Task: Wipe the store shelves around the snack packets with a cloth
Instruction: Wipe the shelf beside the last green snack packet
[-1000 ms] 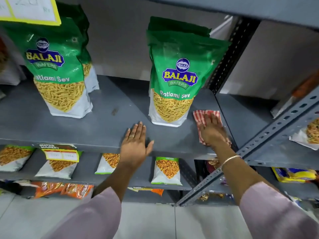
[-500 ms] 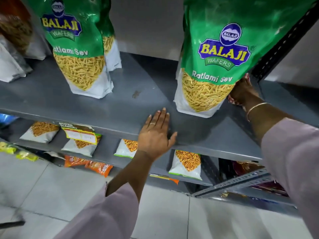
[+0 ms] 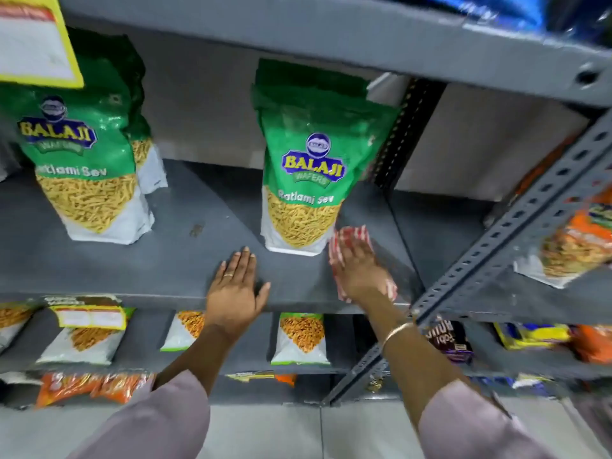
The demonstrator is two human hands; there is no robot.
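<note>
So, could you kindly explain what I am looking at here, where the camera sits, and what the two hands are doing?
There is no machine: a person wears one camera on the head, looking forward and down at their own bare hands. The right hand presses a red-and-white cloth flat on the grey shelf, just right of a standing green snack packet. It is a flat press, not a closed grip. The left hand rests open on the shelf's front edge and holds nothing. A second green packet stands further left. More packets lie on the lower shelves.
</note>
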